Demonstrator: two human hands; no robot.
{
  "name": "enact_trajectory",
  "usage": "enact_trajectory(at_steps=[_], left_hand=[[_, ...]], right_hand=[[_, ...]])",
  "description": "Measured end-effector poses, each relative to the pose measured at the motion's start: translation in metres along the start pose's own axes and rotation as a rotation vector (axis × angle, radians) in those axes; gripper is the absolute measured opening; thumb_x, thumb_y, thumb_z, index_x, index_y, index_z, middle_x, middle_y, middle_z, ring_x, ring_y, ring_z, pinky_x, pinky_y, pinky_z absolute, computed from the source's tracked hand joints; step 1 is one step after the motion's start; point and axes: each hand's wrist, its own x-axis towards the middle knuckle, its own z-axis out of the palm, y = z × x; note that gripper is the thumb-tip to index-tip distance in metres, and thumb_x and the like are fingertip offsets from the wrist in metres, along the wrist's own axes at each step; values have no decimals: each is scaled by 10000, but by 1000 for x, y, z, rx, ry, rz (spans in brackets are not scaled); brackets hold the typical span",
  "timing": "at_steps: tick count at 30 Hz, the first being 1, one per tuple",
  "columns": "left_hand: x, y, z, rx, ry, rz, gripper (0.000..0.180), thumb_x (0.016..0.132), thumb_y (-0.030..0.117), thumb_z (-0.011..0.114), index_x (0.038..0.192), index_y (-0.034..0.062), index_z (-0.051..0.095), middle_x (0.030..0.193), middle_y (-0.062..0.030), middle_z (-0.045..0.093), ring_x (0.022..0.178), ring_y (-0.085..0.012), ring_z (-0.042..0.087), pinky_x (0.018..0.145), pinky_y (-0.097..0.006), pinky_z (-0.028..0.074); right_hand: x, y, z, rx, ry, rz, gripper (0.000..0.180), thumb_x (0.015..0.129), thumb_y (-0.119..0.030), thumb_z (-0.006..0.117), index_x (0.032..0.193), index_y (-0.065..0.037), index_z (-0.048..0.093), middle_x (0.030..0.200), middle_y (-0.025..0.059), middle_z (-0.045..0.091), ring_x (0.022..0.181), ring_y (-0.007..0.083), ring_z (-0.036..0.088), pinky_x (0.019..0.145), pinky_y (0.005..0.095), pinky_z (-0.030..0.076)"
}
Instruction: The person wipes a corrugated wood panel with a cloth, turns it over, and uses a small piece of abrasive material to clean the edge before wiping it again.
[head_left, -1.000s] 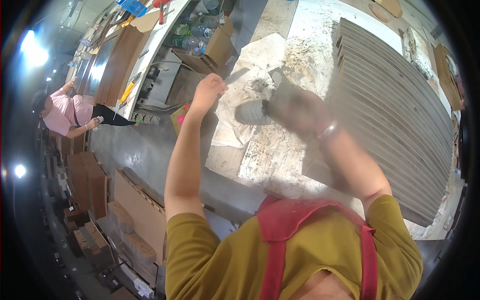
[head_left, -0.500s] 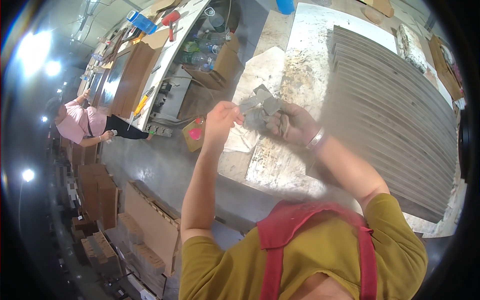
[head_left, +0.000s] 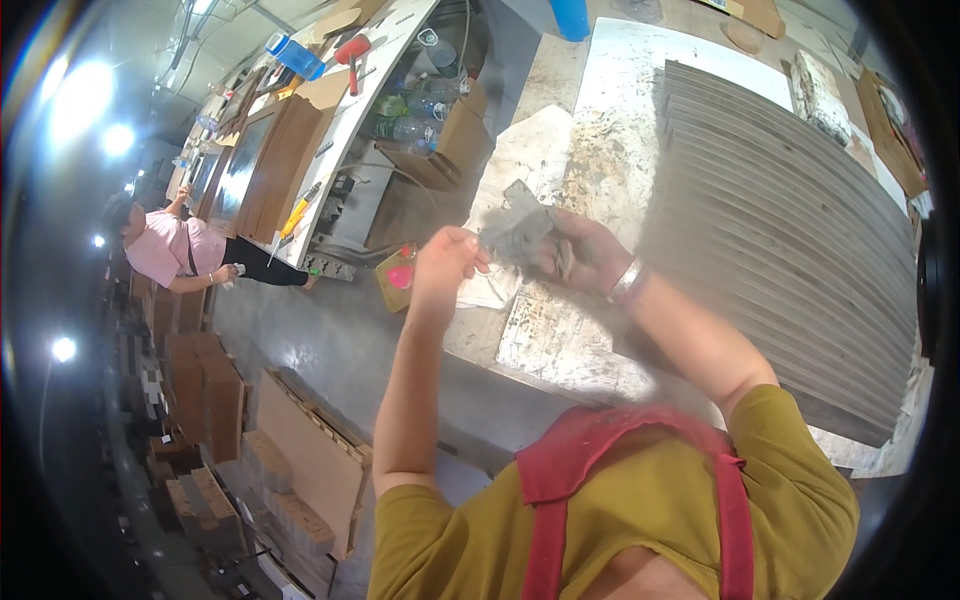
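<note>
In front of me my left hand (head_left: 449, 262) pinches the left edge of a thin, limp grey piece (head_left: 518, 232), with fingertips closed. My right hand (head_left: 588, 255) grips the same grey piece from the other side. Its fingers are curled and smudged with grey dust. The piece looks creased and ragged like worn abrasive paper or cloth, though blur hides its exact kind. Both hands are above the near left part of a stained white board (head_left: 610, 150). A pale crumpled cloth (head_left: 535, 150) lies beneath and beyond them.
Long grey-brown slats (head_left: 790, 240) lie side by side at right. On the far-left bench (head_left: 375, 65) are a red-headed mallet (head_left: 352, 55), a yellow-handled tool (head_left: 298, 212) and brown panels (head_left: 275, 165). A carton (head_left: 425, 165) holds plastic bottles. A person in pink (head_left: 170, 245) stands at that bench.
The grey piece has turned and flattened between my hands, its separate flaps now overlapping. My left hand has shifted slightly down and right. The background has slid slightly to the right.
</note>
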Motion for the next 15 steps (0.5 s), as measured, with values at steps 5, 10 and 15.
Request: enact_trajectory(at_steps=[5,10,15], left_hand=[[-4,-14,3,-38,68,46,71,925,98,552,941,30,538,755,-61,615,651,-94,542,604,-195,417],[-5,-24,12,-32,95,39,56,927,91,539,946,38,539,766,-55,616,652,-88,533,599,-197,403],[-7,-23,14,-170,133,74,74,929,106,538,961,40,527,790,-61,615,674,-98,538,609,-196,395]], right_hand=[[2,0,-2,-46,80,16,296,995,-179,393,1187,26,487,1120,202,600,982,279,635,802,364,547],[8,2,-14,-8,-162,5,269,994,-170,399,1161,15,501,1065,161,617,891,223,636,711,331,524],[-1,4,22,-146,180,-26,264,990,-178,407,1144,3,522,1008,105,619,722,143,559,610,279,464]])
